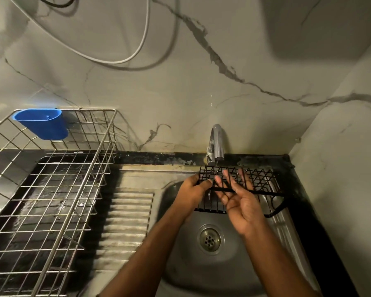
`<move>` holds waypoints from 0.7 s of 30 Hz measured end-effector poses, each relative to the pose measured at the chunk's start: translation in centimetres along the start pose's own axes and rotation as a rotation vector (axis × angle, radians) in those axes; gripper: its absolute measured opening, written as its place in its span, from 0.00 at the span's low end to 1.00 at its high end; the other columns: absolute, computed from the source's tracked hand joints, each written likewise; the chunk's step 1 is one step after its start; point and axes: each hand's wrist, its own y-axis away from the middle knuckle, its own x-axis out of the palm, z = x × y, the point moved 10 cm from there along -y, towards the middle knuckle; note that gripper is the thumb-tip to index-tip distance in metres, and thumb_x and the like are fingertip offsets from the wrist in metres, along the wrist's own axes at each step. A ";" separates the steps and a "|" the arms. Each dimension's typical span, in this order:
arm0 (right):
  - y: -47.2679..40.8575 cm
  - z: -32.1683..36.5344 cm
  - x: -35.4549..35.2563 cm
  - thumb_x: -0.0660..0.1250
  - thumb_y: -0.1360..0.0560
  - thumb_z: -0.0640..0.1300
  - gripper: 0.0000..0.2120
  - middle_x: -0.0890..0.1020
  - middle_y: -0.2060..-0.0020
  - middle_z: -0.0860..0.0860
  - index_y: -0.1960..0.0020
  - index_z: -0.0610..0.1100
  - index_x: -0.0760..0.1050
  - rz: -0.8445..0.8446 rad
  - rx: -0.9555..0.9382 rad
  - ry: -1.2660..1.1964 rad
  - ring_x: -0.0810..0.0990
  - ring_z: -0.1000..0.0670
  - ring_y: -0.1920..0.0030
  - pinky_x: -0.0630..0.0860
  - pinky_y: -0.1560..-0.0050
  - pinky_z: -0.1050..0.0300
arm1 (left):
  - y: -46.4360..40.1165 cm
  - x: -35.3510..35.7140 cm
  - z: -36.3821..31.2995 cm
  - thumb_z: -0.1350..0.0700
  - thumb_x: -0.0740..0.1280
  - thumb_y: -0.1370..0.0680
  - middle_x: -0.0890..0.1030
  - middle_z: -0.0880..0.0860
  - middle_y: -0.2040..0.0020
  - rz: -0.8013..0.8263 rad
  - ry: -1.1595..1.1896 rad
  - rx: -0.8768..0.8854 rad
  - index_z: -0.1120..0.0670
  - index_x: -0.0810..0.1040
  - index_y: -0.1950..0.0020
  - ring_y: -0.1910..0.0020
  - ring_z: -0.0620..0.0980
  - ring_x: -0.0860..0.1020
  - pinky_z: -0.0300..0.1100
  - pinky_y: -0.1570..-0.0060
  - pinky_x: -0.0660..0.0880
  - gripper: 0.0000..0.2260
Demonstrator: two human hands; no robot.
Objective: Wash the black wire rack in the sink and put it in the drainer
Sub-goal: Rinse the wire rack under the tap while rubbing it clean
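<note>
The black wire rack (pixel 259 179) is held over the steel sink (pixel 201 266), just under the chrome tap (pixel 216 142). My left hand (pixel 193 189) grips the rack's left end, fingers curled round the wires. My right hand (pixel 240 200) lies against the rack's inner side with its fingers straight and spread along the wires. A thin stream of water falls from the tap onto the rack near my fingers. The wire drainer (pixel 51 189) stands to the left of the sink.
A blue plastic cup holder (pixel 43 123) hangs on the drainer's back rim. A ribbed steel draining board (pixel 126 221) lies between drainer and sink. The drain (pixel 210 237) is in the sink's middle. Marble walls close in behind and at the right; cables hang above.
</note>
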 end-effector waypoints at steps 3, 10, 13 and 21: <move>-0.3 0.5 -0.5 0.57 0.19 0.31 0.25 0.79 0.36 0.41 0.26 0.51 0.64 -0.019 -0.037 -0.024 0.82 0.40 0.42 0.82 0.47 0.47 | -0.2 0.7 -0.6 0.59 0.67 0.18 0.87 0.49 0.50 0.038 -0.049 -0.007 0.53 0.82 0.42 0.51 0.45 0.85 0.35 0.53 0.79 0.07; -0.2 2.0 -1.4 0.57 0.20 0.30 0.27 0.80 0.37 0.41 0.26 0.52 0.65 -0.034 -0.072 -0.025 0.82 0.41 0.42 0.80 0.44 0.45 | -0.9 1.6 -0.3 0.44 0.71 0.23 0.69 0.51 0.35 0.011 -0.270 0.046 0.40 0.74 0.29 0.34 0.48 0.73 0.50 0.34 0.76 0.22; -0.1 2.4 -1.5 0.56 0.20 0.30 0.27 0.79 0.36 0.41 0.26 0.52 0.65 -0.026 -0.091 -0.010 0.82 0.41 0.41 0.79 0.42 0.45 | -0.6 2.0 -1.0 0.47 0.70 0.21 0.65 0.49 0.33 0.018 -0.246 0.073 0.42 0.70 0.24 0.32 0.50 0.70 0.44 0.37 0.73 0.25; 0.0 2.6 -1.1 0.57 0.20 0.30 0.26 0.81 0.38 0.42 0.27 0.51 0.66 -0.008 -0.101 0.001 0.83 0.41 0.42 0.80 0.44 0.47 | -0.5 2.6 -1.8 0.58 0.69 0.21 0.83 0.49 0.40 0.078 -0.081 0.086 0.46 0.75 0.32 0.41 0.46 0.81 0.39 0.43 0.77 0.18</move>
